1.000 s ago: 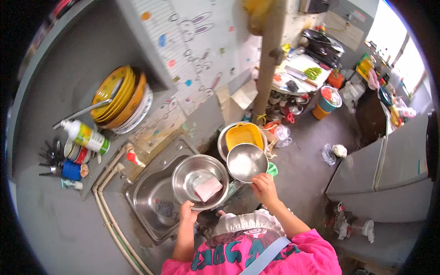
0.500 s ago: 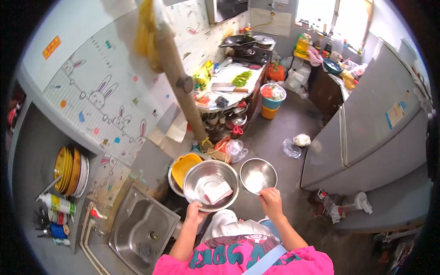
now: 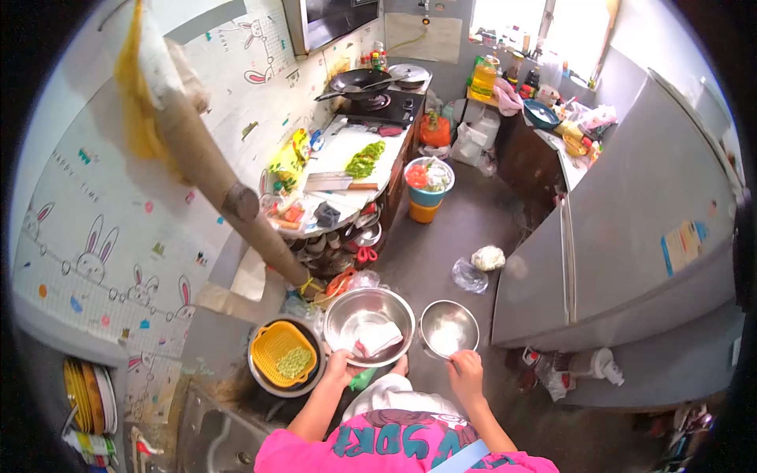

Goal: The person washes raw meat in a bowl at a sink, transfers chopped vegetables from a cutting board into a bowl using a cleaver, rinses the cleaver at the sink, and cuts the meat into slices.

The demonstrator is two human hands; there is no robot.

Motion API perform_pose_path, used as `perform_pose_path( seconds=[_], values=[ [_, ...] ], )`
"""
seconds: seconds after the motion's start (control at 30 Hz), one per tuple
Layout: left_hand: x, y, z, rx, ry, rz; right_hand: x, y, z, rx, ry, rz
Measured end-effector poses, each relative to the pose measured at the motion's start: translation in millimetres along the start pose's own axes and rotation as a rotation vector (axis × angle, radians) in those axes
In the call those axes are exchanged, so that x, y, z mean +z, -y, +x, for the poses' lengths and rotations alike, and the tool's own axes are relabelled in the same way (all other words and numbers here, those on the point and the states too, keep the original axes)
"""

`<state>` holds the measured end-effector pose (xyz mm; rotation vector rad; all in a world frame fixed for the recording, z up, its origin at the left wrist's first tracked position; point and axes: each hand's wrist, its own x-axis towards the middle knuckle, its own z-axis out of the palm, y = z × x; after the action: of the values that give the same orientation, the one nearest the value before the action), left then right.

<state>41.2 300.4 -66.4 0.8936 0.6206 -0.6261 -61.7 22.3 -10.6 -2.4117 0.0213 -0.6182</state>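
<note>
My left hand [image 3: 339, 370] grips the near rim of a wide steel basin [image 3: 335, 315]. Inside the basin lies a pale pink and white block of meat [image 3: 380, 339]. To its right, my right hand [image 3: 465, 369] pinches the near rim of a smaller steel bowl [image 3: 449, 329], which shows nothing inside. The two vessels hang side by side in front of my body, a narrow gap between them. Left of the basin, a yellow basket [image 3: 270, 347] holding small green pieces rests in another metal bowl [image 3: 260, 377].
A counter ahead bears a cleaver [image 3: 330, 183], chopped greens [image 3: 365, 160] and a wok [image 3: 359, 83]. A slanted post [image 3: 213, 169] stands at left, beyond the sink [image 3: 213, 437]. Stacked buckets [image 3: 426, 197] and plastic bags [image 3: 470, 276] are on the floor. A fridge [image 3: 615, 229] is at right.
My view has turned right and the sink has slid to the lower left. Both hands still hold the basin and bowl, now away from the sink. The green pieces in the basket have become visible.
</note>
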Motion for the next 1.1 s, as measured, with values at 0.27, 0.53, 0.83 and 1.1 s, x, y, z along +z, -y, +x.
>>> perform_pose_path(
  seconds=[0.27,0.53,0.83,1.1],
  values=[
    [98,-90,108,0.010,0.012,-0.058,13,-47,175,-0.083,0.013,-0.001],
    [109,-129,156,0.013,-0.091,-0.249,59,-95,281,-0.160,0.105,0.081],
    [154,-161,254,0.193,-0.282,-0.493,122,-179,445,-0.321,0.277,0.260],
    [254,-196,309,0.277,-0.402,-0.664,133,-228,585,-0.438,0.451,0.222]
  ],
)
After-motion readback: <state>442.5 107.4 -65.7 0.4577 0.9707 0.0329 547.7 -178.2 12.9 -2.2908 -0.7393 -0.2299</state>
